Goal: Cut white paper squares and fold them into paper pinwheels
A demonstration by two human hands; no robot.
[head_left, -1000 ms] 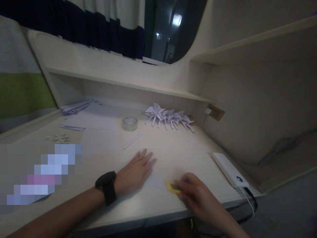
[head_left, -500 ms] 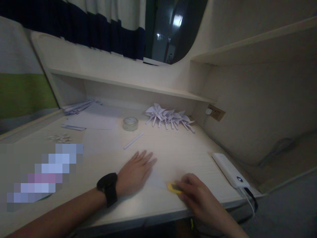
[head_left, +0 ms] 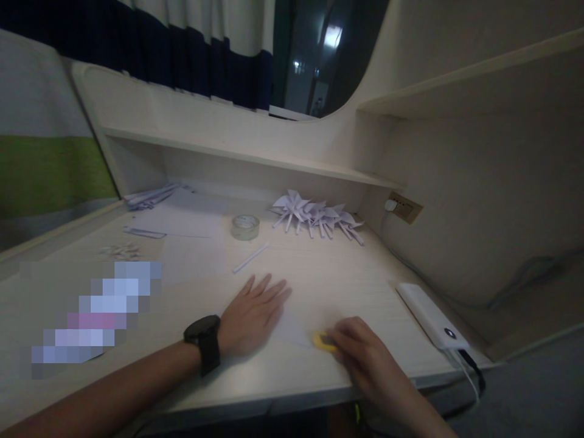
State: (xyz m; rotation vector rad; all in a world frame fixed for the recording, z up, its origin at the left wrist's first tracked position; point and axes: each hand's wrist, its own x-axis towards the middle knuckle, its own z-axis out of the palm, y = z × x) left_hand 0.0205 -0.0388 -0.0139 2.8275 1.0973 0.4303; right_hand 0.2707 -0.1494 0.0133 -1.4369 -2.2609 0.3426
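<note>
A small yellow tool, long axis lying roughly L-R on the desk nr its front edge, is pinched by the right hand w/ fingers curled narrow, while a paper sheet is pressed flat by the left hand, fingers spread wide; open desk room is left behind, toward the tape roll.

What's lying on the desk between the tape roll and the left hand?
In the head view, a thin white paper stick lies between the tape roll and the left hand.
</note>
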